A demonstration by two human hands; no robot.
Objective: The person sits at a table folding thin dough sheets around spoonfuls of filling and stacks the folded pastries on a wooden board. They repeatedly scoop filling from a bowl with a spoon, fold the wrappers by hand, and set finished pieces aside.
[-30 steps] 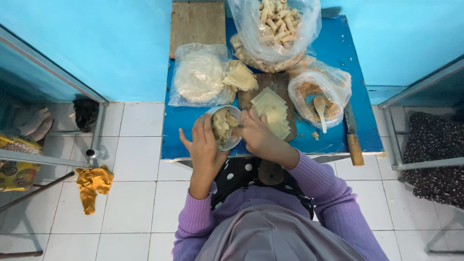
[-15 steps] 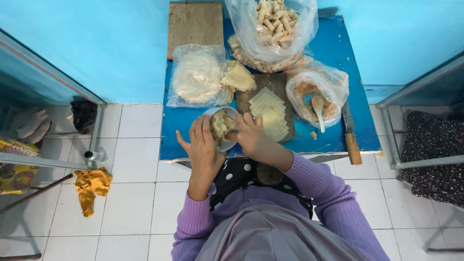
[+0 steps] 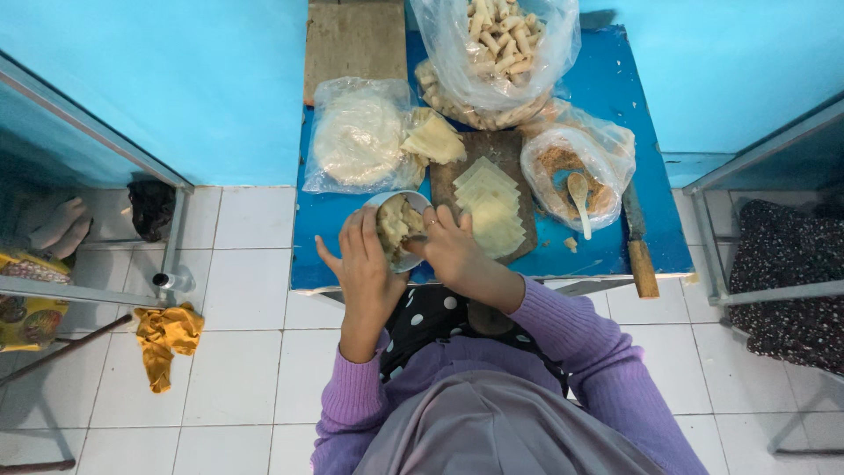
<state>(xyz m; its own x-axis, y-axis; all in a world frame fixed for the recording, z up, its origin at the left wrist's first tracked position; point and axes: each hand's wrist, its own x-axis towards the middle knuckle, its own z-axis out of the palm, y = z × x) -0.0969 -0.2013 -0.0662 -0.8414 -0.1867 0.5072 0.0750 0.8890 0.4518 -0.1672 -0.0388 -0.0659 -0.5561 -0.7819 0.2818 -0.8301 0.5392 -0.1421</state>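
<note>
Hands at the near edge of the blue desk (image 3: 607, 255): left hand (image 3: 365, 264) is cupped round a small bowl (image 3: 397, 230); right hand (image 3: 453, 246) is half-closed, fingertips in its filling. Bowl best kept level, small pinches taken.

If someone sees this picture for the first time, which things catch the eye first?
The blue table stands out first, with a big clear bag of rolled snacks at its far end. At the near edge, the left hand and the right hand meet over a small bowl.
</note>
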